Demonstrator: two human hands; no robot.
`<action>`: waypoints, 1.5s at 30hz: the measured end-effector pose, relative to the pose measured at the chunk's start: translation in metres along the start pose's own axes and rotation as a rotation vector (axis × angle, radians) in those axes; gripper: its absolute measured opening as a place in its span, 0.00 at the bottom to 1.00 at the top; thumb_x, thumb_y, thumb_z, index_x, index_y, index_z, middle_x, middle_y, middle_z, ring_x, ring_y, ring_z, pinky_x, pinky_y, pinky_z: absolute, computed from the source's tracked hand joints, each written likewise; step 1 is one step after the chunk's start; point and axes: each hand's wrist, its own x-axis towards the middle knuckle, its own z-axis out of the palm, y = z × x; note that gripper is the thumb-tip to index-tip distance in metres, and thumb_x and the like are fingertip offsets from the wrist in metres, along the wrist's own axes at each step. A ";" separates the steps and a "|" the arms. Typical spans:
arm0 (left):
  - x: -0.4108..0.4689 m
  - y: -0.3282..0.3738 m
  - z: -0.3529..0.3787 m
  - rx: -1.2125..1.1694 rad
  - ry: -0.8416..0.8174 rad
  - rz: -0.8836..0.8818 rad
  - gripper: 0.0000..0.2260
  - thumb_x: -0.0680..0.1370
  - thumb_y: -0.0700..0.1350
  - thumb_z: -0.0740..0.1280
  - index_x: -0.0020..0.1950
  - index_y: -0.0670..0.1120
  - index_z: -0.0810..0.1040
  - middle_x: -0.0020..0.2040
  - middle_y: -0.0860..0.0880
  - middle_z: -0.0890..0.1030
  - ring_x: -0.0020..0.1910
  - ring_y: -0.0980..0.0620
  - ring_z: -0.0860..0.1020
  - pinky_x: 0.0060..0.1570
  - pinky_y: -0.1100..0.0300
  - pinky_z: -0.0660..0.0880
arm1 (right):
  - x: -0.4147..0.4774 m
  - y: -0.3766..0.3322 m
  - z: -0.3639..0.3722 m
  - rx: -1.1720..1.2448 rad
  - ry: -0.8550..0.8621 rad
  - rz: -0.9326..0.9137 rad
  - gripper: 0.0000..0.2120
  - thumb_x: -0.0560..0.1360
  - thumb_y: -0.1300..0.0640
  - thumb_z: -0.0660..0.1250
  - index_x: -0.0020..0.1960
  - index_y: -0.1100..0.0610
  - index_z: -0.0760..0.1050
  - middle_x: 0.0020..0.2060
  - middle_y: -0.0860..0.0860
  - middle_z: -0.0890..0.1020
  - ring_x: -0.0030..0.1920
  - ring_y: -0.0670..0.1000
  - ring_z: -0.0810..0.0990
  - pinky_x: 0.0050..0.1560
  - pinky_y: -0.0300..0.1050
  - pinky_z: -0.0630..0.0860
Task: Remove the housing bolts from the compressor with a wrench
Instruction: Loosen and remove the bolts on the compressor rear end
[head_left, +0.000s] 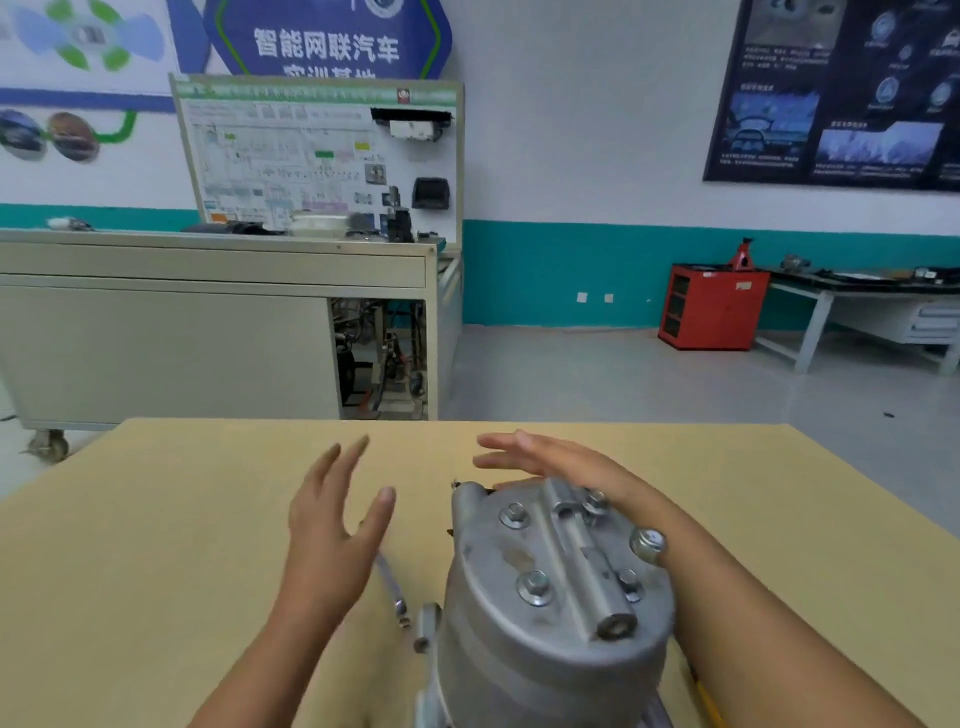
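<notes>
A grey metal compressor (550, 613) stands on end on the tan table (156, 519), its top cover facing me with several hex housing bolts (534, 587) around a raised bar. One bolt (648, 543) at the right rim sticks up higher than the others. A silver wrench (390, 582) lies flat on the table just left of the compressor, partly hidden by my left hand. My left hand (332, 525) hovers above the wrench with fingers spread, holding nothing. My right hand (550, 460) reaches behind the compressor's far side, fingers straight, and holds nothing.
A grey training bench on castors (218, 322) with a wiring board (317, 156) stands beyond the table's far edge. A red cabinet (711, 306) and a grey workbench (862, 312) line the right wall. A yellow object (706, 696) peeks out beside my right forearm.
</notes>
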 end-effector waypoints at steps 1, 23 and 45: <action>0.005 -0.023 0.012 0.320 -0.294 -0.086 0.23 0.80 0.54 0.61 0.74 0.62 0.58 0.78 0.49 0.56 0.77 0.47 0.52 0.73 0.46 0.55 | 0.001 0.003 0.003 0.106 -0.068 0.040 0.19 0.76 0.45 0.56 0.60 0.51 0.75 0.58 0.49 0.81 0.60 0.50 0.79 0.60 0.46 0.75; -0.003 -0.076 0.043 0.278 -0.338 0.054 0.24 0.70 0.26 0.56 0.53 0.49 0.81 0.67 0.48 0.76 0.70 0.50 0.69 0.59 0.65 0.67 | -0.042 0.006 0.011 0.326 0.359 -0.028 0.14 0.80 0.58 0.57 0.54 0.64 0.79 0.46 0.60 0.83 0.44 0.54 0.81 0.46 0.43 0.77; -0.015 0.153 -0.007 -0.516 -0.396 0.204 0.11 0.73 0.31 0.70 0.43 0.48 0.79 0.42 0.51 0.85 0.40 0.52 0.84 0.44 0.61 0.81 | -0.095 -0.021 0.015 0.633 0.329 -0.431 0.11 0.71 0.56 0.62 0.42 0.57 0.83 0.26 0.49 0.71 0.30 0.45 0.67 0.40 0.41 0.63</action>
